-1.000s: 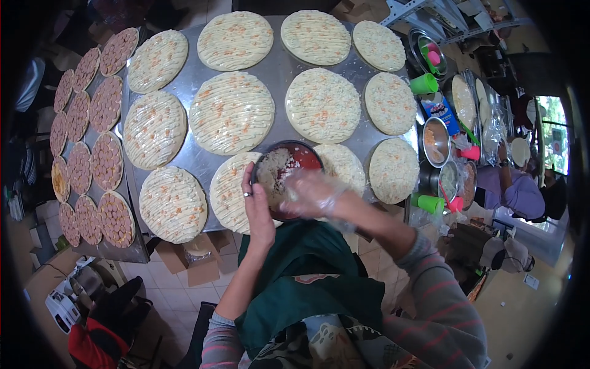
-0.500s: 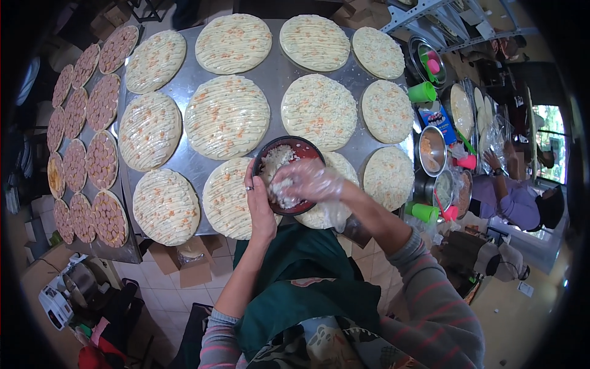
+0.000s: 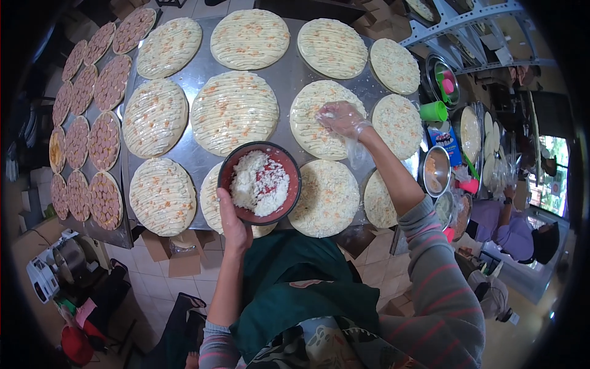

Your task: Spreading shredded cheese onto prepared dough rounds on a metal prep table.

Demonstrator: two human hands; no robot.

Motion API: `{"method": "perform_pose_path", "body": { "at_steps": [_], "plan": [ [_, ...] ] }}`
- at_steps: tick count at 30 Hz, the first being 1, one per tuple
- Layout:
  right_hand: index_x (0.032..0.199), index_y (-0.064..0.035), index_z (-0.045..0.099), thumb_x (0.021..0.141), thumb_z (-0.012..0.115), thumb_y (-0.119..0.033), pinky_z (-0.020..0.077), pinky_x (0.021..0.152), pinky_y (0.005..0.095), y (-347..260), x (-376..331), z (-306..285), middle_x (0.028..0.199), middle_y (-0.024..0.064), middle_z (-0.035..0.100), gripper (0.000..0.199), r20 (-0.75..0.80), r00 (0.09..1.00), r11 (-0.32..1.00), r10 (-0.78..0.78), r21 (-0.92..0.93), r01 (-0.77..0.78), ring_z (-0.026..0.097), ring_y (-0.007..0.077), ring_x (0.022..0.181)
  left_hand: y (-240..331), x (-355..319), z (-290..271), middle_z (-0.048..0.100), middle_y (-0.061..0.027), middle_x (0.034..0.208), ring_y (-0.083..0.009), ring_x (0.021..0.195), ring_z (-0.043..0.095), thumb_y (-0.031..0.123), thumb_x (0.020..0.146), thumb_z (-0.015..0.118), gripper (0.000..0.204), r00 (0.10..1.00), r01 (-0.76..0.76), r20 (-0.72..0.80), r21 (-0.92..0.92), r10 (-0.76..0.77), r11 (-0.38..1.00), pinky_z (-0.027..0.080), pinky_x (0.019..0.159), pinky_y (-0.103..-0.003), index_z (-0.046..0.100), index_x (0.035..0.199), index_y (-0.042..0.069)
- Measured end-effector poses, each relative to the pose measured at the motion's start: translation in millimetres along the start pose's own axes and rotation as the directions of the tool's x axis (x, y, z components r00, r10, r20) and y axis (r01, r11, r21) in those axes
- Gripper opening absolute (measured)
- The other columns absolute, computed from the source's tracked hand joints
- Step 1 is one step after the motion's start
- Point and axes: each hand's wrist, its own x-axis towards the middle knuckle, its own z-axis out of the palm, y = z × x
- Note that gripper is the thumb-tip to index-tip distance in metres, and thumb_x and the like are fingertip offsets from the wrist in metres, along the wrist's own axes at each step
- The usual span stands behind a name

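Observation:
My left hand (image 3: 235, 226) grips the near left side of a dark bowl (image 3: 291, 169) with a reddish inside. White grated cheese (image 3: 253, 189) lies heaped in it, with some of the inner wall showing. Over a round pizza (image 3: 305, 130) to the right of the bowl reaches my right hand (image 3: 344, 123), in a clear plastic glove. Its fingers are closed on a pinch of white cheese. That pizza has pale sauce stripes, orange bits and a scatter of white crumbs. Close to the bowl's right lies another crumb-covered pizza (image 3: 326, 200); the bowl partly hides a striped one.
Rows of striped pizzas (image 3: 235, 114) cover the metal table (image 3: 206, 43). At left stand pizzas with pink round slices (image 3: 104, 140). Along the right edge are a green cup (image 3: 434, 111), a metal bowl (image 3: 437, 157) and a metal rack (image 3: 455, 31). A person in purple (image 3: 510, 227) is at far right.
My right hand has left the bowl and moved up and right over a pizza, taking some cheese. The bowl in my left hand has shifted slightly left and tilted into view.

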Motion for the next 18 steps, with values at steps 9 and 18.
{"method": "perform_pose_path", "body": {
  "at_steps": [9,18],
  "plan": [
    [0.098,-0.0039,0.058,0.077,0.056,-0.002,0.048,0.079,0.0386,-1.0,6.8,28.6,0.095,0.0153,0.059,0.021,0.009,0.846,0.797,-0.534,-0.329,0.506,0.058,0.0326,0.088,9.6,-27.9,-7.1,0.04,-0.01,0.137,-0.0212,0.124,0.041,0.045,0.098,0.029,0.057,0.982,-0.08,-0.176,-0.049,0.071,0.996,0.033,0.104,-0.038,0.031,0.137,0.005],
    [0.094,-0.0026,0.055,0.075,0.056,0.003,0.0469,0.07,0.0364,21.7,-41.8,38.6,0.087,0.0138,0.052,0.02,0.036,0.796,0.773,-0.605,-0.216,0.597,0.054,0.0304,0.078,1.6,-33.4,-11.9,0.034,-0.0085,0.141,-0.0231,0.127,0.037,0.054,0.095,0.029,0.064,0.988,-0.053,-0.149,-0.014,0.051,0.998,0.031,0.105,-0.04,0.026,0.141,0.009]
  ]
}}
